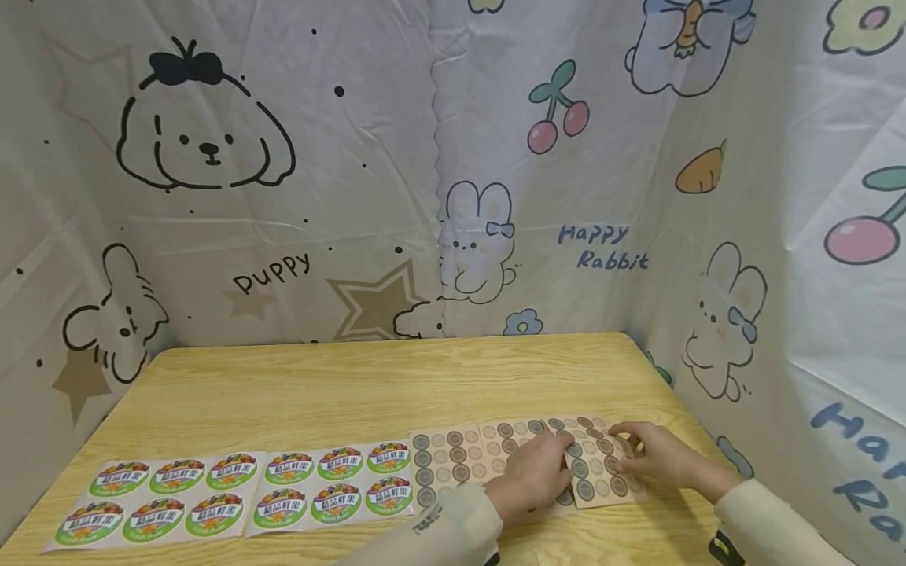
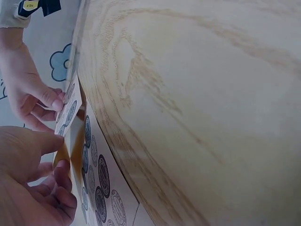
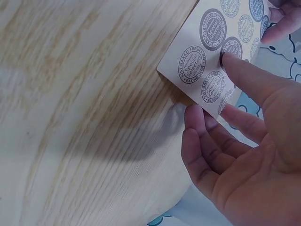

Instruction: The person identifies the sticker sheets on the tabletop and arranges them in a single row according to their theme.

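A kraft sticker sheet point(image 1: 591, 448) printed with round "Just Baked Fresh" labels is held between both hands at the right of the row. My left hand point(image 1: 534, 472) pinches its left edge; in the left wrist view the sheet point(image 2: 70, 110) tilts up off the sheet below. At the other edge, my right hand point(image 3: 254, 141) holds it with the thumb on the printed face and fingers behind or under it. Two matching kraft sheets lie flat to the left, one kraft sheet point(image 1: 440, 450) beside another point(image 1: 493, 440) partly covered by my left hand.
Farther left lie two white sheets of oval fruit stickers, one white sheet point(image 1: 258, 515) next to another point(image 1: 60, 538). All rest along the front of a wooden table point(image 1: 354, 385). A printed cloth point(image 1: 368, 181) hangs behind and at both sides.
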`<state>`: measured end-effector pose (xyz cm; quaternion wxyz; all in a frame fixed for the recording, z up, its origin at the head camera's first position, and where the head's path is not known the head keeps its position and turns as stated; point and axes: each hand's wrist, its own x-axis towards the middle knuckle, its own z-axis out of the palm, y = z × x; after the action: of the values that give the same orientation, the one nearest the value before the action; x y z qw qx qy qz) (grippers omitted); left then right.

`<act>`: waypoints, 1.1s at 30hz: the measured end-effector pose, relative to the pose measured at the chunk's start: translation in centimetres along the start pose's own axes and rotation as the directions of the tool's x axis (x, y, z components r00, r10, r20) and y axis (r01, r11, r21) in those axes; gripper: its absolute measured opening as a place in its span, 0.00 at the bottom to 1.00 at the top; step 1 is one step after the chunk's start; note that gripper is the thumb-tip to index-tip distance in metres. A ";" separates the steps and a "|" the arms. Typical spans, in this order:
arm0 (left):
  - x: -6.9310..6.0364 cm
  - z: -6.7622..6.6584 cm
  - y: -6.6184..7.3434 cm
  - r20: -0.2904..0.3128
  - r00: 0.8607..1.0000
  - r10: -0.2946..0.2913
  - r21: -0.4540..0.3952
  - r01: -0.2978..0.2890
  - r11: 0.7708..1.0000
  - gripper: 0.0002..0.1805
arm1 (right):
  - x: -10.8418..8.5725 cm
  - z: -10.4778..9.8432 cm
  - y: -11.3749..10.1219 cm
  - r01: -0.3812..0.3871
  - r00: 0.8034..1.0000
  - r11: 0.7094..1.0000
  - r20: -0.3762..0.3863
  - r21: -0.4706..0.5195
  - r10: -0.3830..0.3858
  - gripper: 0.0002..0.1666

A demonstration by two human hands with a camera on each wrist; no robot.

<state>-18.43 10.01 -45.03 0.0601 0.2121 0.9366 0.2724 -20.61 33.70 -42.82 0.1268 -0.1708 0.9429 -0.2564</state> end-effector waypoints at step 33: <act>0.3 0.7 -0.1 -0.049 0.999 0.020 0.089 -0.016 0.996 0.24 | 0.6 0.6 1.7 0.024 1.000 0.998 0.017 0.063 -0.025 0.34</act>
<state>-18.58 10.44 -45.68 0.0247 0.2161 0.9470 0.2364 -21.38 34.56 -44.27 0.1372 -0.1807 0.9311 -0.2857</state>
